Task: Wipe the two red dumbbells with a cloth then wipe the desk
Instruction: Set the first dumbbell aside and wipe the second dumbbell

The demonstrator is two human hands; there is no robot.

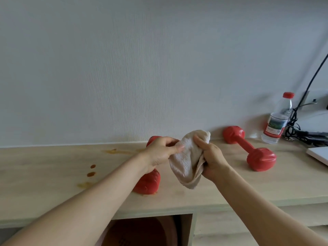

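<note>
Nearest you, below the front edge of the surface (230, 183), an open cubby shows a reddish-brown rounded object, too dim to identify. Above the surface, your left hand (159, 153) pinches one edge of the beige cloth (186, 160) with closed fingers, and your right hand (213, 157) has its fingers wrapped shut around the bunched other side; the cloth hangs between them, clear of the wood. Just behind your left wrist lies the left dumbbell (147, 181), partly hidden, with an orange smear at its near head. Brown spill drops (91, 170) sit to its left, and a longer streak (113, 151) lies near the wall. The right dumbbell (248, 150) rests well apart, farther right, near the water bottle (276, 121) and tangled cables (294, 125).

The risks, as I judge them: wiping a dumbbell where it lies may roll it through the spill, and a loosely bunched cloth will smear the sticky drops rather than lift them. A wide sweep to the right could topple the bottle.
</note>
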